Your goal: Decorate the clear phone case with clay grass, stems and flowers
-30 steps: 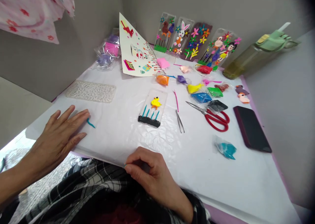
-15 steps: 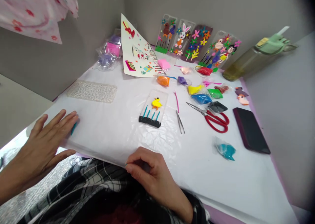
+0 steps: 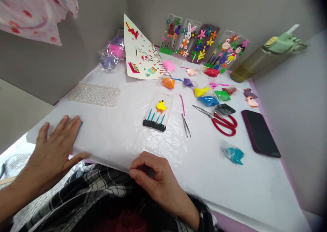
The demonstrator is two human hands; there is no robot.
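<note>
My left hand (image 3: pixel 56 143) lies flat at the left front of the table, fingers stretched out. A teal strip of clay (image 3: pixel 80 126) peeks from under its fingertips; most of it is covered. Thumb and forefinger of my right hand (image 3: pixel 153 177) are pinched together at the table's front edge, and whatever may be between them is too small to make out. Between and beyond the hands lies a clear phone case (image 3: pixel 167 101) bearing a yellow clay duck (image 3: pixel 161 106), thin teal stems (image 3: pixel 152 116) and a black clay strip (image 3: pixel 154 125) along its lower end.
Tweezers (image 3: pixel 186 125), red-handled scissors (image 3: pixel 224 125), a phone (image 3: pixel 260 133) and a teal clay bag (image 3: pixel 233 154) lie to the right. Several clay packets, including a blue one (image 3: pixel 208 101), sit farther back. A textured clear case (image 3: pixel 94 94) rests left; a bottle (image 3: pixel 265 55) stands back right.
My left hand has slid slightly forward and right over the teal clay, covering more of it. My right hand keeps its pinch in nearly the same place.
</note>
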